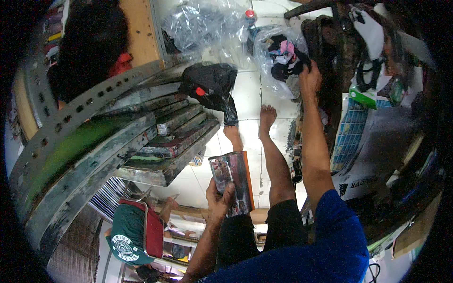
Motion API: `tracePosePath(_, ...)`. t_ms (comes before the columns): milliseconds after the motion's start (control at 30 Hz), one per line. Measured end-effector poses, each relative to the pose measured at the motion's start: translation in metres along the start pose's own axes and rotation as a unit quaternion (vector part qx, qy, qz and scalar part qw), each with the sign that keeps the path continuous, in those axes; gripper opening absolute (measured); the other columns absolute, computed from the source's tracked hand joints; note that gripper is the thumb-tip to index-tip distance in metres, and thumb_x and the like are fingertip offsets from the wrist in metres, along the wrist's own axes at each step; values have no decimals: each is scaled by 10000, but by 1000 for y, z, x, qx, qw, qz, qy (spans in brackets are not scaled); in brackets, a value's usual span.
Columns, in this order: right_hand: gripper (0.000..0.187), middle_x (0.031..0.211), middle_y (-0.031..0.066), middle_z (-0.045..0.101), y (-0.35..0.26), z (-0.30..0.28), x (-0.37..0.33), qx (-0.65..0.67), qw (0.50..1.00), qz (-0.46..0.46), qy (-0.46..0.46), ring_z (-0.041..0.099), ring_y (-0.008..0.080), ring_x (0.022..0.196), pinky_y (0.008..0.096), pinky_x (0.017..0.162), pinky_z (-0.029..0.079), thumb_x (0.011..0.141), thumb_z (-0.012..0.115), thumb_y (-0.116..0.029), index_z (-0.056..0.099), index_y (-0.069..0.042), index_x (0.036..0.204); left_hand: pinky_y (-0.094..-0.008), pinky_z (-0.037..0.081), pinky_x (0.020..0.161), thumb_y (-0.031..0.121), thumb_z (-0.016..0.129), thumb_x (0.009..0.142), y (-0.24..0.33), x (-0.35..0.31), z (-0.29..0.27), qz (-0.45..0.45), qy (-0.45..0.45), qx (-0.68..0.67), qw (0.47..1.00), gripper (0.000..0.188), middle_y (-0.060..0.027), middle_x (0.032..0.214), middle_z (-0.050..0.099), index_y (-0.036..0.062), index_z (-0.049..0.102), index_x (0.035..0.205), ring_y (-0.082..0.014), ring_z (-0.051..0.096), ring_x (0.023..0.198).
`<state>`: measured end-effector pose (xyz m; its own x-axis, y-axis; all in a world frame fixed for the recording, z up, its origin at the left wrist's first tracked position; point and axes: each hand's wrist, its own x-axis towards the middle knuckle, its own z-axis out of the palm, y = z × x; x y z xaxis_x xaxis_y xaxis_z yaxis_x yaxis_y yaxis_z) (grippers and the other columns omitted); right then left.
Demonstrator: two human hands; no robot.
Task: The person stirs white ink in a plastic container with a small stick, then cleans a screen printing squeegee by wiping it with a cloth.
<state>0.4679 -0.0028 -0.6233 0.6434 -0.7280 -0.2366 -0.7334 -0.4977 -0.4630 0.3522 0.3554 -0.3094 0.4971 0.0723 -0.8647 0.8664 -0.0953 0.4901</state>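
In my left hand is a screen-printing squeegee with a paint-stained holder and an orange blade along its right edge. My thumb lies across its face and the fingers go behind it. My right arm stretches far forward, and my right hand is closed on a black cloth at the mouth of a clear plastic bag. Pink and dark cloth scraps fill that bag. My right fingertips are partly hidden by the cloth.
Stained printing frames lie stacked on my left beside a perforated metal shelf bar. A black plastic bag hangs by them. Large clear plastic lies ahead. Cluttered shelving stands right. A person in green sits lower left.
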Motion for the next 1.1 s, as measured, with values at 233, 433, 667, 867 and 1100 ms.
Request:
tracePosePath(233,392,896,121,678,-85,-111,-58,418,893,159,-52,589,155,618,299,560,482,945,632,-130,579,40,1294,-262,493,744,141,671,938,42,-7,8,36,48,-17,998,263,-55,952,676,19,591,1157,-122,602,801)
tracePosePath(433,483,828,13,631,-241,-255,-172,487,844,32,-222,540,79,622,233,548,445,948,629,-53,500,0,1410,-280,480,799,174,667,949,111,-49,19,174,18,-31,984,256,-55,983,677,8,599,1131,-124,594,876)
tracePosePath(667,391,865,219,621,-350,-367,-233,216,907,-361,-35,650,370,755,409,668,514,831,629,14,650,-10,1220,-269,478,728,146,654,947,199,-137,15,319,10,17,948,220,-22,961,643,13,597,1112,-90,562,817)
tracePosePath(867,391,906,203,594,-379,-467,-278,113,883,-455,-18,633,392,711,466,637,523,825,604,-54,654,-34,1212,-264,481,731,133,657,942,252,-204,0,413,-7,-57,909,176,-12,920,648,13,619,1066,-85,563,812)
tracePosePath(1100,314,852,182,587,-340,-534,-345,104,885,-454,14,632,370,704,424,600,493,841,597,31,676,11,1145,-261,476,700,146,644,948,277,-245,6,471,-97,-172,860,175,-19,897,648,5,624,1050,-91,560,763)
